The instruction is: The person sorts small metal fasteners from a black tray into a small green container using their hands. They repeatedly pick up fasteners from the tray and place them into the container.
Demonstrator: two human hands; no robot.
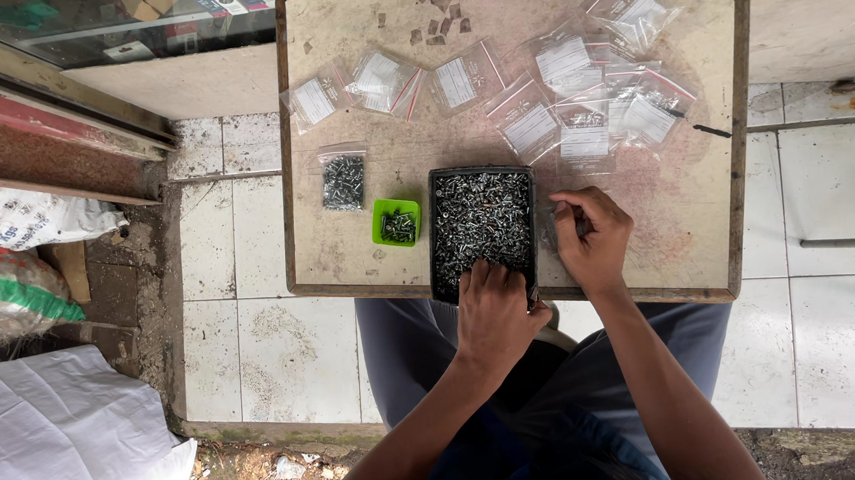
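Reaching into the black tray (478, 178) of small screws (479, 221), your left hand (494, 316) curls its fingers together over its near edge. Right of it, your right hand (593, 238) pinches a clear bag (550, 231): limp, slippery, best held by its mouth.

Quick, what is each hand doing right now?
Left hand: fingers down in the black tray of screws; grip cannot be told.
Right hand: curled shut on a small clear bag.

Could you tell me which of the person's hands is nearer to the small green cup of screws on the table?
The left hand. It rests at the near end of the black tray, just right of the green cup. The right hand lies beyond the tray's far side.
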